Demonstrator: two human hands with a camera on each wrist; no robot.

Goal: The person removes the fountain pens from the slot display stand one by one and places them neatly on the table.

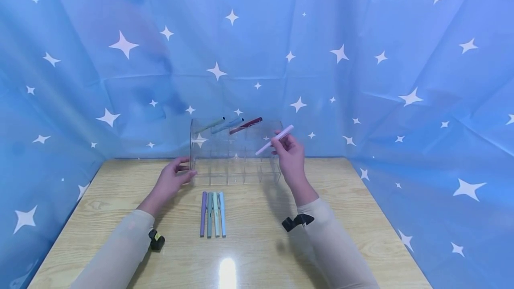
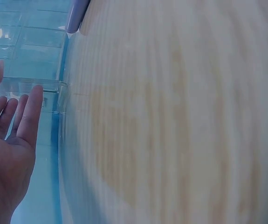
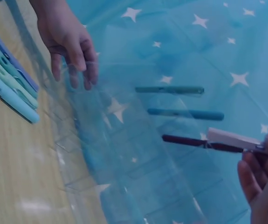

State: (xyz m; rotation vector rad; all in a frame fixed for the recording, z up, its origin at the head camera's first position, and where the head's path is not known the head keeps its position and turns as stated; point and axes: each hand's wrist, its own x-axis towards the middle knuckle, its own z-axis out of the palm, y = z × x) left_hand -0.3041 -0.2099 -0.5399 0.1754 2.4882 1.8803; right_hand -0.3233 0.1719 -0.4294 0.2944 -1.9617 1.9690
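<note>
A clear plastic compartment organizer (image 1: 221, 177) stands at the back of the table. Three pens lean in its top row: a green pen (image 1: 210, 125), a blue pen (image 1: 228, 125) and a dark red pen (image 1: 246, 125). My right hand (image 1: 292, 155) pinches a pale lilac pen (image 1: 263, 148), held slanted before the organizer's right part. At the organizer's left side, my left hand (image 1: 173, 179) rests against it; the left wrist view shows that hand's (image 2: 12, 140) fingers fairly straight. In front lie a purple pen (image 1: 203, 214), a teal pen (image 1: 209, 217), a pale green pen (image 1: 216, 217) and a light blue pen (image 1: 222, 217).
The wooden table (image 1: 257, 249) reaches back to a blue curtain (image 1: 257, 39) with white stars, which hangs close behind the organizer. A bright glare spot shows near the table's front. Each wrist carries a small black device.
</note>
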